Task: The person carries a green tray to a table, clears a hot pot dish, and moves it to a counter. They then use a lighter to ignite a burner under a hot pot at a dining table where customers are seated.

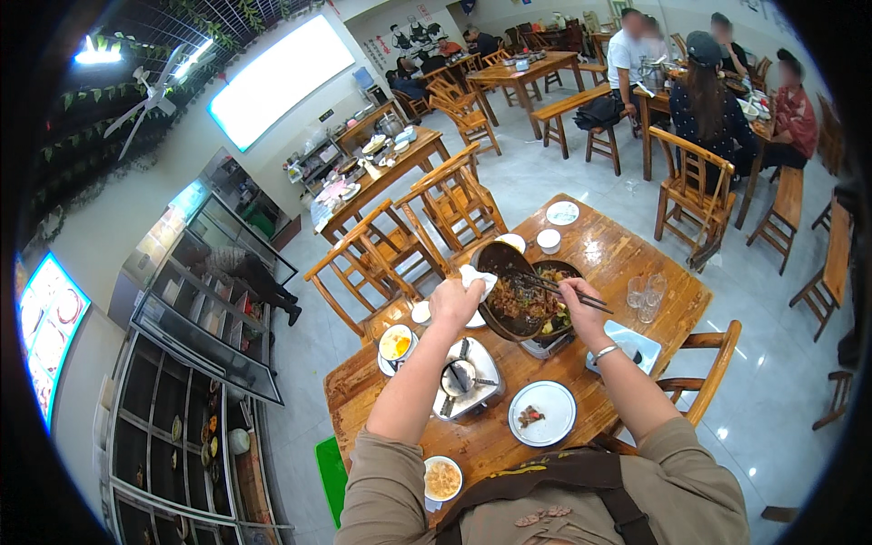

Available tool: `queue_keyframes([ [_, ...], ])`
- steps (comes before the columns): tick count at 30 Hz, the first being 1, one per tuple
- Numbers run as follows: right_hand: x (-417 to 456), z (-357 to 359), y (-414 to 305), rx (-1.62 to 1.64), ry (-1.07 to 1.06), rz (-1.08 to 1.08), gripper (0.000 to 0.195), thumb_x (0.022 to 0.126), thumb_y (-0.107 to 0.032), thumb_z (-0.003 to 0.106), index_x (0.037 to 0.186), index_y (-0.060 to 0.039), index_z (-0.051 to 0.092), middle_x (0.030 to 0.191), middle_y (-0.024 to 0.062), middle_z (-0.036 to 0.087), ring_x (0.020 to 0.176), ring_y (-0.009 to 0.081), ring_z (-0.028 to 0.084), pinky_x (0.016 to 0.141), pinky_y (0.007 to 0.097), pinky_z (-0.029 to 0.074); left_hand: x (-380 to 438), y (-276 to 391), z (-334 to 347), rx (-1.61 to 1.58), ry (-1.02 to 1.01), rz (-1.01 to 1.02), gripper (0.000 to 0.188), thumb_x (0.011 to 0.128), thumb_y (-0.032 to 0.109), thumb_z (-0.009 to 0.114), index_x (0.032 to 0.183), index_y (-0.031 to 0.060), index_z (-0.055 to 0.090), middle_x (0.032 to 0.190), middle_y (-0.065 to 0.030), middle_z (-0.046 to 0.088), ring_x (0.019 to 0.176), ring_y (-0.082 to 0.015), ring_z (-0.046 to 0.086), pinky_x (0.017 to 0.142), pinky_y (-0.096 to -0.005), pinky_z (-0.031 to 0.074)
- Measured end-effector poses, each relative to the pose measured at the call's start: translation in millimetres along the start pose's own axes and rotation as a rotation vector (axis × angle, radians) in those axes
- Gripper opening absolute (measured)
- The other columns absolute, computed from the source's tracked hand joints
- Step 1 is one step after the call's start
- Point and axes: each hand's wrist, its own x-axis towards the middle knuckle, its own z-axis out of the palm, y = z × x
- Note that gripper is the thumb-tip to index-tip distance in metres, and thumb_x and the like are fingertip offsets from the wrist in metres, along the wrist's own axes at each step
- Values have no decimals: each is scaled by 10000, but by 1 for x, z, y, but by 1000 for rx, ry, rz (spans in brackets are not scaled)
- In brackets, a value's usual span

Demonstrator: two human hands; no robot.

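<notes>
My left hand grips the edge of a dark pan through a folded white cloth or tissue. The pan is tilted, its opening facing right, with browned food inside. In my right hand is a pair of dark chopsticks, their tips at the food. Partly hidden behind the tilted pan, a second pan holds food and greens on a small stove. Nearer me, a portable gas stove carries no pan. A white plate with scraps lies in front of me.
The wooden table also bears a bowl of leftovers, a bowl of soupy food, drinking glasses and a light-blue tray. Wooden chairs stand close by. Diners sit beyond; a person bends into a fridge.
</notes>
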Motion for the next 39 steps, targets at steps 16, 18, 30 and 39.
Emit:
queue_keyframes([
  [16, -49, -17, -3, 310, -81, 371, 217, 948, -211, 542, 936, 4, 571, 890, 101, 635, 783, 190, 666, 695, 289, 552, 5, -12, -5, -10, -56, -46, 554, 732, 482, 499, 803, -34, 688, 817, -265, 642, 827, -398, 627, 781, -434, 476],
  [18, -52, -24, 4, 311, -22, 362, 226, 948, -221, 545, 939, 5, 568, 886, 103, 631, 790, 191, 667, 691, 285, 551, 5, -13, -10, -9, -70, -62, 548, 736, 477, 489, 812, -26, 692, 841, -267, 644, 853, -403, 626, 802, -439, 473],
  [30, -46, -22, 6, 350, -31, 321, 242, 948, -255, 546, 955, -13, 537, 909, 97, 611, 836, 223, 665, 747, 310, 552, 2, -13, -19, -58, -62, -73, 548, 732, 473, 487, 789, -34, 686, 820, -271, 637, 835, -399, 624, 787, -432, 471],
  [39, -36, -42, 12, 319, 188, 230, 234, 958, -235, 525, 957, -1, 530, 915, 112, 628, 811, 185, 659, 723, 275, 552, 0, -18, -23, -45, -50, -100, 557, 730, 481, 488, 810, -32, 690, 826, -267, 642, 840, -395, 627, 792, -431, 471],
])
